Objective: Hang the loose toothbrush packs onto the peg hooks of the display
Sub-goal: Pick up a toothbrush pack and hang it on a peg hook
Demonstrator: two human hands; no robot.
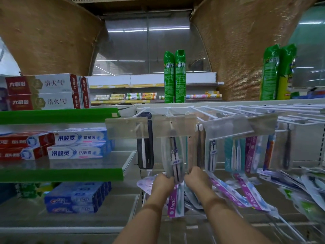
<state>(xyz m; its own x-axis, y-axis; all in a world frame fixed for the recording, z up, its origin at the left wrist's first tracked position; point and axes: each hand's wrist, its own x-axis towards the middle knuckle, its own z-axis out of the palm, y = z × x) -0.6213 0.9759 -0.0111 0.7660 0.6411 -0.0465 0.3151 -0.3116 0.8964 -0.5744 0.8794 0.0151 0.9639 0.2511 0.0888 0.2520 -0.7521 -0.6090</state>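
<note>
Left of the white wire peg-hook rack (207,112), a green-edged metal shelf (61,175) holds white-and-blue toothpaste boxes (77,153). Under the rack's left end hangs a clear plastic toothbrush pack with dark-blue brushes (173,155). A clear tag holder (173,125) hides its top, so whether it sits on a hook cannot be told. Below the rack, a grey shelf (202,223) carries a heap of loose purple-and-white toothbrush packs (249,196). Both arms reach forward: the left hand (163,181) and right hand (195,176), close together, each pinch that clear pack's bottom edge.
</note>
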